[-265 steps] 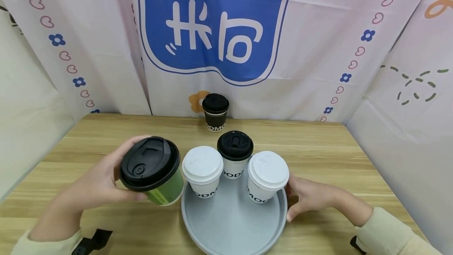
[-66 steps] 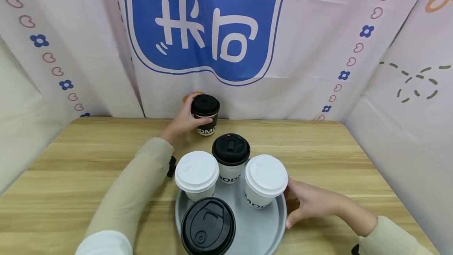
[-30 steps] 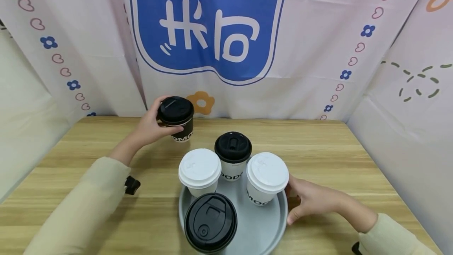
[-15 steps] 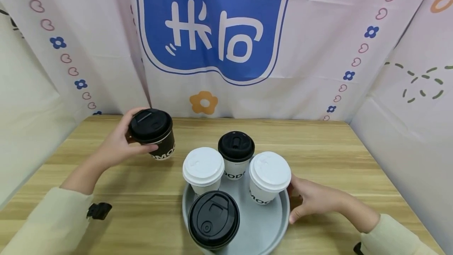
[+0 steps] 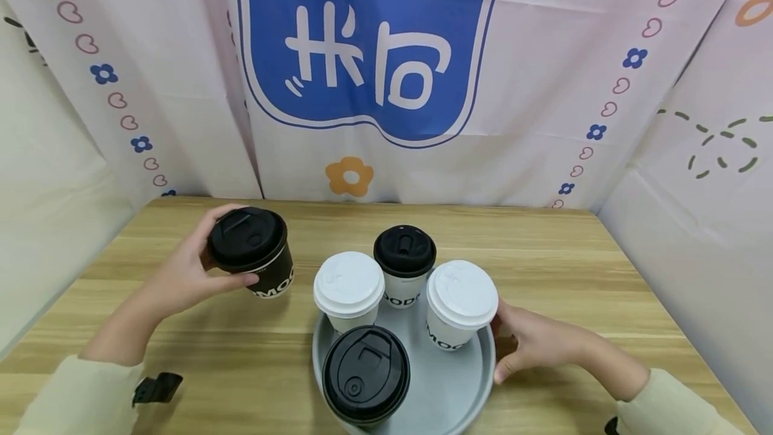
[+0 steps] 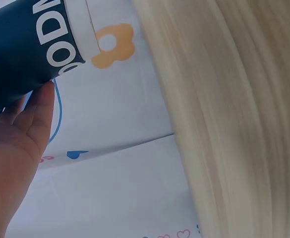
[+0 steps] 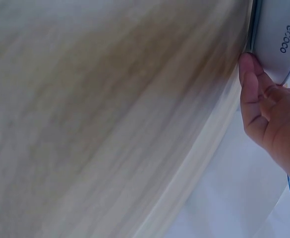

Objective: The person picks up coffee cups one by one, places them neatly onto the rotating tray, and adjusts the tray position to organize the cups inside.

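My left hand [image 5: 181,280] grips a black paper cup [image 5: 273,275] with a black lid, held over the table left of the tray. Its thumb lies across the front of the cup; the left wrist view shows fingers [image 6: 38,106] against the cup's dark side. My right hand [image 5: 534,341] holds the round grey tray [image 5: 449,395] by its right side, fingertips at the wall's lower edge in the right wrist view. On the tray stand two white-lidded cups [image 5: 348,287] [image 5: 461,297], a black-lidded white cup [image 5: 403,284] and a large black-lidded cup [image 5: 366,374] in front, its body mostly hidden.
The wooden table [image 5: 531,254] reaches back to a printed white cloth [image 5: 531,86] with a blue emblem. Pale cloth sides [image 5: 48,173] rise at left and right. The cups on the tray stand close together, with bare tray surface at its front right.
The large green cup, earlier in my left hand, now stands on the tray. My left hand has since taken the black cup from the back and brought it left and nearer. The right hand stays put.
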Available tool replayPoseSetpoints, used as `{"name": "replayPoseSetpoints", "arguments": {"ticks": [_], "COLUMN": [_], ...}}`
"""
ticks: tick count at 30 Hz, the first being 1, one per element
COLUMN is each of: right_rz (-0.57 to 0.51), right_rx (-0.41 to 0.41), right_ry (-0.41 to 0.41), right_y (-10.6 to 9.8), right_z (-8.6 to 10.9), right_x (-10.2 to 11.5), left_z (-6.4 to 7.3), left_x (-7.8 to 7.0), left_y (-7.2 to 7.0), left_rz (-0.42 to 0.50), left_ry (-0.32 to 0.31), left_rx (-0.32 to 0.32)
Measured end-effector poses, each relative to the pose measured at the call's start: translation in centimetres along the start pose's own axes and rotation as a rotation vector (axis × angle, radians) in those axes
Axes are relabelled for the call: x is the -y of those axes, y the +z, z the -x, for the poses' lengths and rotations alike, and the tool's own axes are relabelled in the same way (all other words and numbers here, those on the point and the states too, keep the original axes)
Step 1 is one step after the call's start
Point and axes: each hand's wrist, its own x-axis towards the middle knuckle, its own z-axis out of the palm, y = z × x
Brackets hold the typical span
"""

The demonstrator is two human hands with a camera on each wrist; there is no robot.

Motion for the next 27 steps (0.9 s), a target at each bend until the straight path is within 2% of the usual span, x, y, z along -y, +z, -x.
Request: {"name": "replayPoseSetpoints", "arguments": {"ticks": [4,8,12,20,23,27], "right_rz": [-0.020,-0.053,-0.023,-0.017,-0.036,-0.140], "right_rx": [0.000,-0.001,-0.024,-0.039,-0.023,-0.020], "right_ry": [-0.001,-0.042,-0.065,-0.007,0.011,0.071], "right_y": [0.2,0.4,0.6,1.0,0.2,-2.1], "right_z": [0.1,0.2,0.3,0.9,1.1,0.7], "right_x": [0.2,0.4,0.7,1.3,1.2,0.1], "left_z": [0.2,0.4,0.8,1.1,1.2,1.3], "left_x": [0.0,0.1,0.2,0.3,0.3,0.3], "left_y": [0.3,0.6,0.9,1.3,1.3,1.2], "left_rz": [0.005,0.006,0.012,0.022,0.025,0.016], "left_ry": [0.006,0.010,0.007,0.004,0.005,0.005], "left_rx": [0.005,0.007,0.016,0.028,0.030,0.023]}}
